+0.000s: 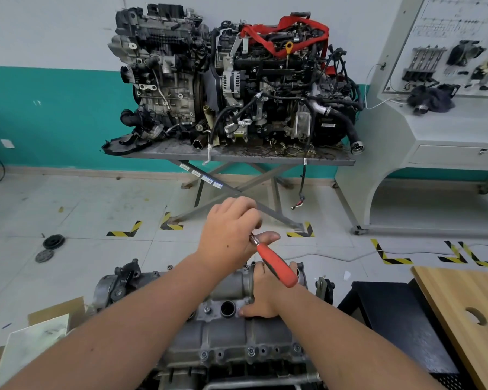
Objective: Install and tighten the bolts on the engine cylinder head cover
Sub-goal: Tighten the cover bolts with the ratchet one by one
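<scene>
**Ratchet held high at the far edge of the cover**

Workshop floor with yellow-black tape marks lies behind; two engines (231, 80) sit on a scissor table (237, 157) against the teal wall; a wooden board (468, 313) lies to the right.

Up close, the cylinder head cover (226, 330) rests low in the middle; several bolts (250, 351) show along its near flange, one more (207, 309) beside the round filler hole.

Left hand (231, 235) curls over the metal head end of the ratchet (276, 263); right hand (265, 294) wraps the orange grip, thumb lying on the cover. Whatever the tool sits on is hidden behind the left hand.

Risks, as I judge them: the socket could ride off a bolt head if the shaft tilts, rounding it; a bolt started crooked could cross-thread; a slip could drive knuckles into the casting; uneven tightening may warp the cover.
</scene>
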Tool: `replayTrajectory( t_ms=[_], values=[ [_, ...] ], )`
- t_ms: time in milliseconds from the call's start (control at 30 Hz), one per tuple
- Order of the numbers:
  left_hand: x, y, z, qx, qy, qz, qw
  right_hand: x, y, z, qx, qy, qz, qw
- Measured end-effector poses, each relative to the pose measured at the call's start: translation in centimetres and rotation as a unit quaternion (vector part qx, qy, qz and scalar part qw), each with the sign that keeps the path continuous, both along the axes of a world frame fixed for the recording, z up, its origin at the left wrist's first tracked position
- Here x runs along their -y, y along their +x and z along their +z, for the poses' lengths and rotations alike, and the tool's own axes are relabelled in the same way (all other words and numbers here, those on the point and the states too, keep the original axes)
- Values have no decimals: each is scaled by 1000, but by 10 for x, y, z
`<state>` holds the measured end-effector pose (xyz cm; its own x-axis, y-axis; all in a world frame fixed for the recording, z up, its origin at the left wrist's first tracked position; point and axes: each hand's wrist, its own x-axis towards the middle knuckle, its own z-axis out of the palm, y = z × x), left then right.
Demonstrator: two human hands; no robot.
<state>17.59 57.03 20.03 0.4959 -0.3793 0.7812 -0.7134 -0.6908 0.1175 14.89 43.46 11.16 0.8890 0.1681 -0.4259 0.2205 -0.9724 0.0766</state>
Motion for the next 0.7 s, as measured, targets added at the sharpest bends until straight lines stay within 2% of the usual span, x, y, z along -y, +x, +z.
replayTrajectory(
  t_ms=[67, 133, 267, 333, 400, 433, 467, 500, 567, 700],
  values=[
    [1, -3, -6, -108, -93, -7, 990, -1, 1, 0, -4, -7, -1, 1000],
    [4, -8, -10, -234, -205, -53, 949, -2, 3, -1, -18, -12, -7, 1000],
    [17, -15, -15, -269, -396, -55, 876, -3, 6, -2, -24, -16, -17, 999],
    [24, -14, -15, -337, -495, -61, 799, -3, 5, -4, -20, -15, -18, 1000],
    [26, -7, -10, -426, -588, -73, 683, -3, 4, -4, -18, -15, -17, 1000],
    [24, -4, -7, -459, -617, -83, 633, -3, 4, -4, -17, -15, -16, 1000],
    [22, -1, -3, -482, -632, -90, 600, -3, 4, -4, -17, -15, -15, 1000],
    [19, 2, -1, -497, -636, -94, 582, -3, 4, -4, -18, -15, -16, 1000],
    [15, 3, 0, -519, -624, -106, 574, -3, 5, -3, -22, -17, -16, 1000],
    [-3, 0, 2, -581, -521, -174, 600, -3, 6, -3, -23, -16, -13, 1000]
  ],
)
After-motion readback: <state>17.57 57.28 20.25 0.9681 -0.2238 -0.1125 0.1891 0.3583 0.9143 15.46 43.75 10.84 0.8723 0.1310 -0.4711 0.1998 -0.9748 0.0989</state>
